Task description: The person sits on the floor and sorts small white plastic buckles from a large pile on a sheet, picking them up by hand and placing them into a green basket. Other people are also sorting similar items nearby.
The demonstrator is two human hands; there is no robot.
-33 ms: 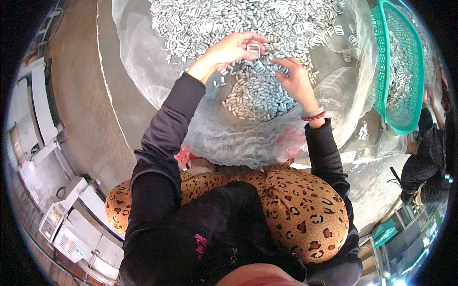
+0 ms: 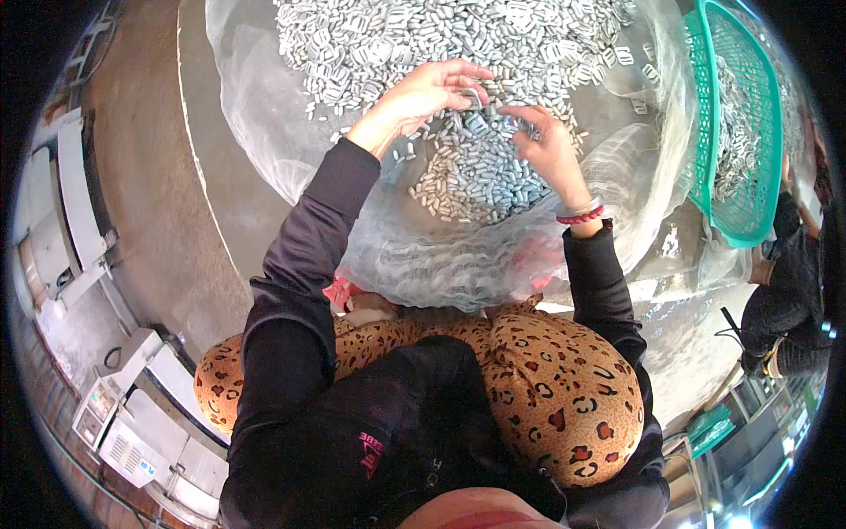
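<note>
My left hand [image 2: 432,91] is above the heap, pinching a small silver metal buckle [image 2: 476,97] between thumb and fingers. Facing it, my right hand [image 2: 548,150] reaches in low over the pile, index finger stretched toward the buckle. Its other fingers curl around something greyish that I cannot make out. Under both hands lie many small grey pellets [image 2: 480,176], with another buckle [image 2: 477,123] among them. Farther off, a larger heap [image 2: 414,40] mixes pellets with silver buckles. A translucent white mesh sheet [image 2: 423,260] lies beneath everything.
To the right stands a green plastic basket [image 2: 702,132] containing metal pieces. Another person [image 2: 780,326] sits beyond it, partly cut off. My legs in leopard-print trousers [image 2: 564,397] border the sheet. White machine-like boxes [image 2: 145,441] stand at the lower left on the concrete floor.
The buckle in my left hand has turned, showing less of its frame. My right hand's index finger has straightened and shifted slightly left, closer to it.
</note>
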